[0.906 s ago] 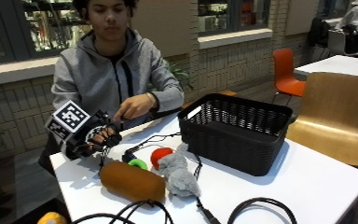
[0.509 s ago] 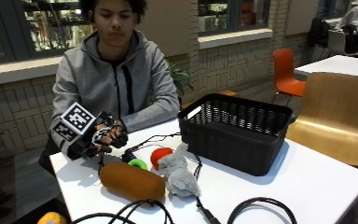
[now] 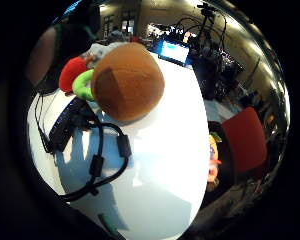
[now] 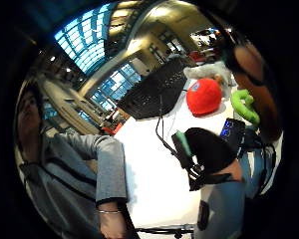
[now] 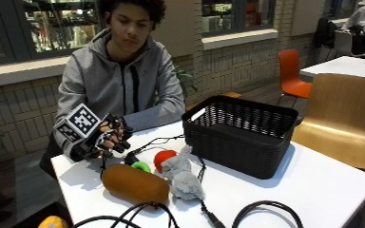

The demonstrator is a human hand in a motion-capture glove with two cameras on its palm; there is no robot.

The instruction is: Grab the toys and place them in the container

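Hovering above the white table [image 5: 334,190], my gloved right hand [image 5: 106,140] (fingers loosely curled, holding nothing) nears the brown plush toy [image 5: 135,184].

Grey zip-up hoodie [image 5: 122,88], hood bunched behind the neck, two dark drawcords hanging down the chest beside the dark zip line. Long grey sleeves, ribbed at the cuffs; thin metal bracelet [image 4: 108,211] just past the cuff of the bare hand's sleeve, seen in the thumb-side palm view. Right hand [image 5: 106,140] in a black glove, black straps crossing the back of it and looping round the fingers [image 5: 116,135], small pale plastic pieces set among the straps near the knuckles. Dark curly hair above the hood.
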